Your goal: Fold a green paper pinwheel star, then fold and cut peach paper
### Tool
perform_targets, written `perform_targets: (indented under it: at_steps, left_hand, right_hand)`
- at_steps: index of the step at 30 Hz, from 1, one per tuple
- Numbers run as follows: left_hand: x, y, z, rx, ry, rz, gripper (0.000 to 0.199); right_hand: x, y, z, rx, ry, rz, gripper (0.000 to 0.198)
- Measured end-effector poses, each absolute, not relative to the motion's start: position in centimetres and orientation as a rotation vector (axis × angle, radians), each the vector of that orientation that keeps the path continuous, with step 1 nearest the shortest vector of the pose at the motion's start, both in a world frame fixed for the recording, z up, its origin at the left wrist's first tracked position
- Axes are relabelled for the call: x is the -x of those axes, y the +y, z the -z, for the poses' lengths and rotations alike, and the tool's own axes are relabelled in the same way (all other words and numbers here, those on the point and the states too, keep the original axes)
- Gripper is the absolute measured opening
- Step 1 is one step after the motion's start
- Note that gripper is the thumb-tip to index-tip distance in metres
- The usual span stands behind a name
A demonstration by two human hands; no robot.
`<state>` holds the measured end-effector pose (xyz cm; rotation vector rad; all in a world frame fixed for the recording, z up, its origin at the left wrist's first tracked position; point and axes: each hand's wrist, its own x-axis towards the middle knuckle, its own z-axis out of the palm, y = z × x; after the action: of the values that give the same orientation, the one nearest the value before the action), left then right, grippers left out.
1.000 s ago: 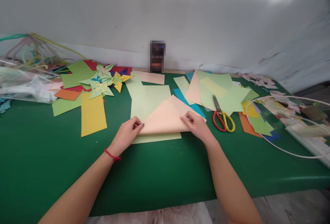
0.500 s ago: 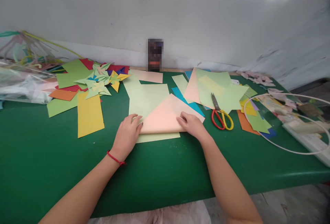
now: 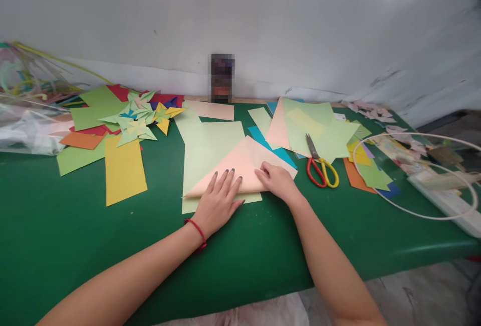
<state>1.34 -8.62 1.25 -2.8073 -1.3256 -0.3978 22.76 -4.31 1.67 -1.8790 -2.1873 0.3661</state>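
A pale pink sheet of paper, folded over diagonally into a triangle, lies in front of me with its fold along the near side. My left hand rests flat on that fold, fingers stretched out over the paper. With its fingers curled in, my right hand grips the folded sheet near its right end. Light green paper is spread underneath and shows beyond and below the pink sheet. Scissors with one red and one yellow handle lie to the right of my right hand.
Folded paper stars and a yellow sheet are at the left. Green and pink sheets lie behind the scissors. A white hoop-shaped cord curves at the right. A blurred dark object stands against the wall.
My left hand has moved right from the pink paper's left end and flattened onto its fold. The right hand stays at the same place on the paper.
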Motion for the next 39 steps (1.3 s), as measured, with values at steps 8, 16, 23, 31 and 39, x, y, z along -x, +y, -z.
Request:
perform_targets:
  at_steps: [8, 16, 23, 31, 39]
  left_hand:
    - [-1.6, -8.0, -1.2, 2.859, -1.377, 0.342, 0.057]
    - [-0.6, -7.5, -0.9, 2.980, -1.348, 0.339, 0.062]
    - [0.2, -5.5, -2.0, 3.051, -1.250, 0.273, 0.049]
    - [0.5, -3.8, -1.4, 3.098, -1.227, 0.282, 0.050]
    - [0.6, -3.8, -1.0, 3.120, -1.252, 0.174, 0.053]
  right_hand:
    - [-22.7, -4.2, -1.7, 1.943, -2.190, -0.412, 0.027]
    - [-22.6, -4.2, -1.8, 1.953, -2.189, -0.455, 0.025]
    - [-22.5, -4.2, -1.9, 1.980, -2.172, -0.489, 0.026]
    - [-22.4, -4.3, -2.0, 2.010, -2.162, -0.494, 0.028]
    - [-22.4, -4.2, -2.2, 2.023, -2.183, -0.502, 0.028]
